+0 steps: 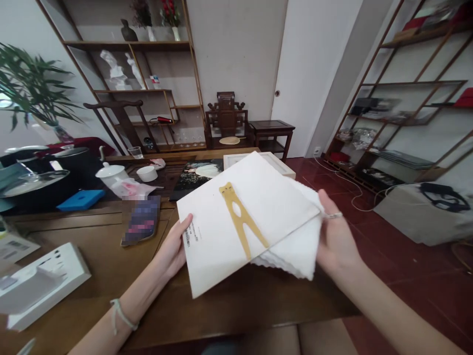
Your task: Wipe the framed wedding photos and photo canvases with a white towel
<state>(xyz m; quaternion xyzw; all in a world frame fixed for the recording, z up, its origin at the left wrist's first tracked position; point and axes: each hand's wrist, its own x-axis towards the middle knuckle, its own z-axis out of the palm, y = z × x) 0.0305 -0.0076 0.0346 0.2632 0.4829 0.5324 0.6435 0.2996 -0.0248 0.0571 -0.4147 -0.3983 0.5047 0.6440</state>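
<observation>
I hold a white booklet [236, 222] with a tan, clothes-peg-like figure on its cover above a brown wooden table [111, 261]. My left hand [173, 246] grips its left edge, thumb on the cover. My right hand [334, 236], a ring on one finger, grips the right side, where several deckle-edged white pages [295, 251] fan out under the cover. Both hands are closed on the booklet.
An open white box [40, 283] lies at the table's left front, a blurred dark card [142, 222] beside my left hand. Farther back stand a white teapot [111, 175], a white cup [147, 173], a blue pad [81, 199] and dark pots. Shelves, a chair and red floor surround.
</observation>
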